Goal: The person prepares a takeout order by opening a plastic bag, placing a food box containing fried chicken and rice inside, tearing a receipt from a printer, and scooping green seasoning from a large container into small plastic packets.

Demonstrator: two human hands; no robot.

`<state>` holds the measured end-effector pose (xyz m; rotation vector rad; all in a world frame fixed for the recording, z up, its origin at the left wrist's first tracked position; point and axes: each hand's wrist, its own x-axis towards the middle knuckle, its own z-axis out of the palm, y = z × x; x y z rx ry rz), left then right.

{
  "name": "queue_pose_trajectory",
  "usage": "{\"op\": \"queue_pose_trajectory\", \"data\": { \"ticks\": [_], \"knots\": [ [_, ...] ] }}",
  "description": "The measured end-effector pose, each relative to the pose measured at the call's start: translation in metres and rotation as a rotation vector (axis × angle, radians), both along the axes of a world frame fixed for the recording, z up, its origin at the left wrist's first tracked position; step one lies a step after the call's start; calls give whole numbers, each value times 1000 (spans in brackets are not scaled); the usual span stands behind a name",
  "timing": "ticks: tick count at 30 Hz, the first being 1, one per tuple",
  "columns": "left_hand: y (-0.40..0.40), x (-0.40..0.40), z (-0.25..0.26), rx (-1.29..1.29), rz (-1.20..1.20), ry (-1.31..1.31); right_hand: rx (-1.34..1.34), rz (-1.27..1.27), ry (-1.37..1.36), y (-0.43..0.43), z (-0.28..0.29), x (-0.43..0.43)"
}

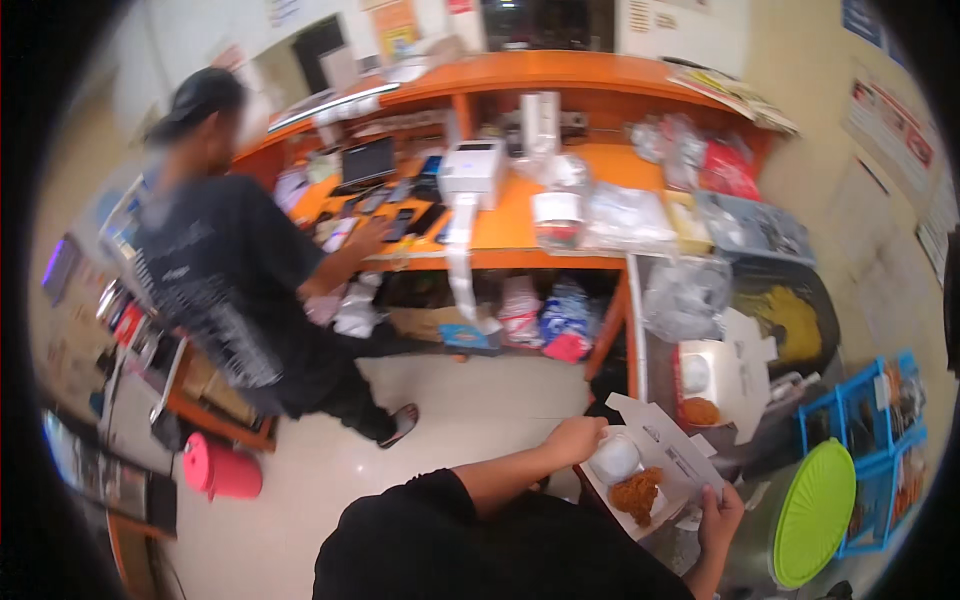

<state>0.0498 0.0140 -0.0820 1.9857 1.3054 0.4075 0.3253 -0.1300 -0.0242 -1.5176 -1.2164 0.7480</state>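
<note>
An open cardboard food box (639, 534) is right in front of me. In it a piece of fried chicken (637, 495) lies beside a white wrapped round portion (615, 458), possibly rice. My left hand (576, 441) grips the far left corner of this box. The raised lid (664, 442), which bears printing, has its near edge held by the fingers of my right hand (721, 517). Just beyond stands a second open box (701, 382) with a similar white portion (696, 373) and a fried piece (700, 411); neither hand touches it.
Beside my right arm stands a round green lid (814, 517), and behind it a blue plastic rack (862, 450). A dark tub (821, 300) holds something yellow. An orange counter (510, 225) carries a receipt printer (472, 169). A person (217, 247) stands at its left, near a pink bin (225, 466).
</note>
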Motion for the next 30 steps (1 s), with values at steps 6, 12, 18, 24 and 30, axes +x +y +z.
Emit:
{"op": "queue_pose_trajectory", "data": {
  "ticks": [6, 12, 18, 24, 30],
  "knots": [
    [76, 92, -9, -61, -452, 99, -239, -406, -389, -1, 37, -12],
    [96, 173, -49, 13, -685, 18, -480, -712, -570, -26, -1, -22],
    [100, 218, -54, 210, -812, -3, -233, -900, -297, -23, -16, -60],
    [98, 202, -45, 222, -737, -119, -160, -751, -198, -9, -13, -84],
    [51, 114, 32, 35, -814, -428, -147, -818, 115, 1, -27, -90]
  ]
}}
